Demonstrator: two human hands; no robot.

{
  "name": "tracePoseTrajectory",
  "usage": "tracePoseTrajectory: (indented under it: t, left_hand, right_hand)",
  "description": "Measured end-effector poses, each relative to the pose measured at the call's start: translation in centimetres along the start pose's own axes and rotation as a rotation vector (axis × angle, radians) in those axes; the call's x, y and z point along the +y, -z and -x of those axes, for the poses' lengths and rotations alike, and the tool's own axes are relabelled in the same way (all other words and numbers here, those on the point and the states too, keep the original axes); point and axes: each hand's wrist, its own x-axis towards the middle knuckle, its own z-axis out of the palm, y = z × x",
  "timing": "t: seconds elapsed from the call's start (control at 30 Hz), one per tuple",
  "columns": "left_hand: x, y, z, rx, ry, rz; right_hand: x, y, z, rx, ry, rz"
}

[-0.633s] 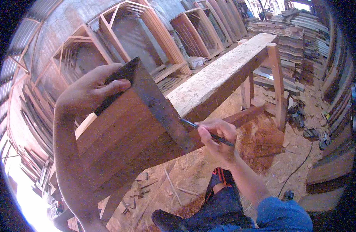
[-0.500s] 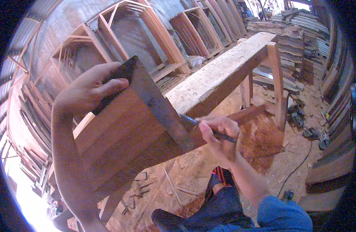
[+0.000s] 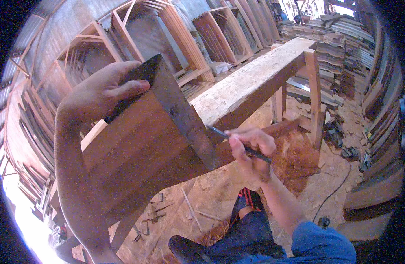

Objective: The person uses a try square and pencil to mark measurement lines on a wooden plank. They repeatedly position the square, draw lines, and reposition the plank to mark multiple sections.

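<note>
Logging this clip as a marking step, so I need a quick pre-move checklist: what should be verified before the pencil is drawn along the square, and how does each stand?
1. Left hand holds dark metal try square on reddish-brown wooden board: ok.
2. Right hand grips dark slim pencil: ok.
3. Pencil tip against the square's edge: ok.
4. Square flush and true to the board: cannot tell.
5. Board steady on its support: cannot tell.

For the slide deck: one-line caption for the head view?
Left hand steadies a square on a wooden panel; right hand holds a pencil beside it.
</note>
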Motion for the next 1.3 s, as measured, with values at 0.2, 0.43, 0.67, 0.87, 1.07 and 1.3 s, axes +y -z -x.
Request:
tracePoseTrajectory:
  t: [0.2,0.43,0.67,0.87,1.07,1.3]
  left_hand:
    - [0.3,-0.8,0.1,0.037,-0.025,0.087]
    - [-0.2,0.4,0.3,-0.012,0.032,-0.035]
    - [-0.8,0.2,-0.1,-0.016,-0.068,0.02]
    - [-1.3,0.7,1.5,-0.045,-0.061,0.071]
    - [-1.6,0.8,3.3,-0.014,-0.019,0.108]
    - [-2.0,1.0,3.8,-0.014,-0.023,0.159]
  right_hand:
    - [1.6,-1.8,-2.4,-0.027,-0.068,0.092]
    - [1.5,0.8,2.1,-0.034,-0.013,0.012]
    - [3.6,0.4,-0.4,0.17,-0.087,0.089]
    - [7.5,-0.4,-4.2,-0.006,0.31,0.483]
    - [9.1,-0.2,-3.6,-0.051,0.343,0.532]
    - [9.7,-0.5,-3.7,-0.022,0.386,0.539]
